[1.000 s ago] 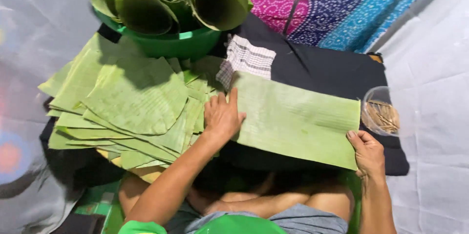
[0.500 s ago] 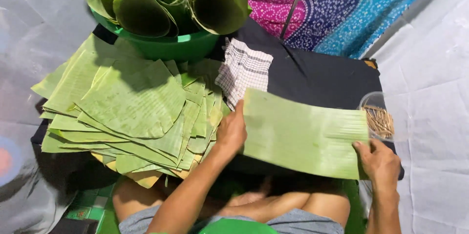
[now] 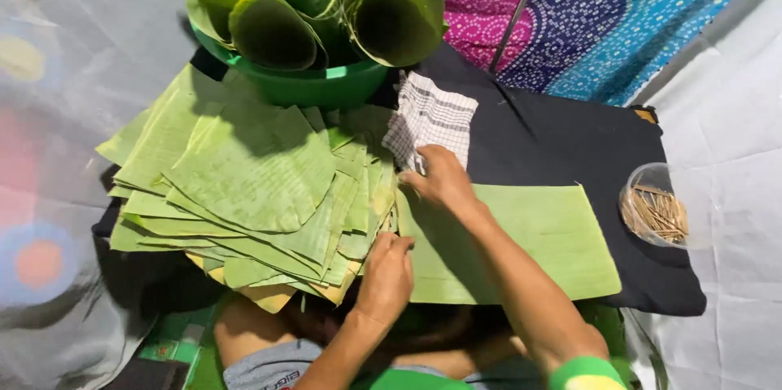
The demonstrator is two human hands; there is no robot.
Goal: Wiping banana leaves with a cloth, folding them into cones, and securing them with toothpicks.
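Observation:
A rectangular banana leaf sheet (image 3: 538,243) lies flat on a black cloth (image 3: 554,129) in front of me. My left hand (image 3: 387,276) rests on the sheet's near left edge, fingers curled over it. My right hand (image 3: 441,182) has crossed over the sheet to its far left corner, where its fingers meet the lower edge of a checked white cloth (image 3: 432,113). Whether it grips the cloth or the leaf is not visible. A thick stack of cut leaf pieces (image 3: 244,186) lies just to the left of both hands.
A green basin (image 3: 314,84) at the back holds several leaves rolled into cones (image 3: 273,27). A clear bowl of short wooden sticks (image 3: 656,211) sits at the right edge of the black cloth. Patterned pink and blue fabric (image 3: 586,7) lies behind. My knees are below.
My right hand left the sheet's right end and crossed to its far left corner by the checked cloth. My left hand slid down to the near left edge. The sheet lies flat again.

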